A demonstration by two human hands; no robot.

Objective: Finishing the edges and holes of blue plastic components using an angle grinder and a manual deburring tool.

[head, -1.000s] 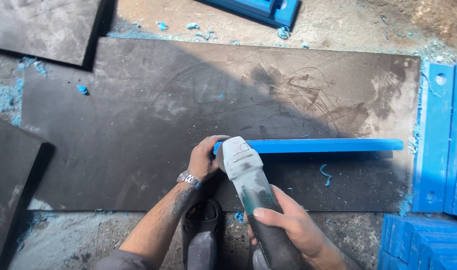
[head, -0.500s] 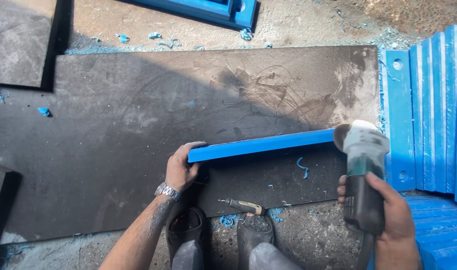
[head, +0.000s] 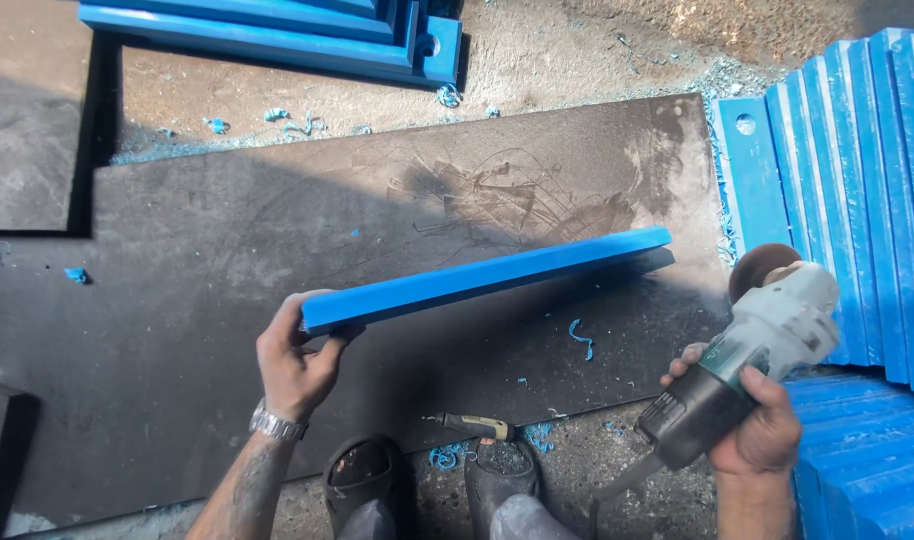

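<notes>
the left hand (head: 295, 368) is clamped on the near end of the long blue bar (head: 487, 279), lifting it off the dark board (head: 177, 300) while the far end rests near the board's right edge. the right hand (head: 752, 430) is wrapped around the angle grinder (head: 747, 355), held clear beyond that edge. best to keep the disc away from the bar and sandals (head: 362, 470) while turning it.

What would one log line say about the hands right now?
left hand: holds blue bar | right hand: holds grinder, off bar | dark sheet underneath
</notes>
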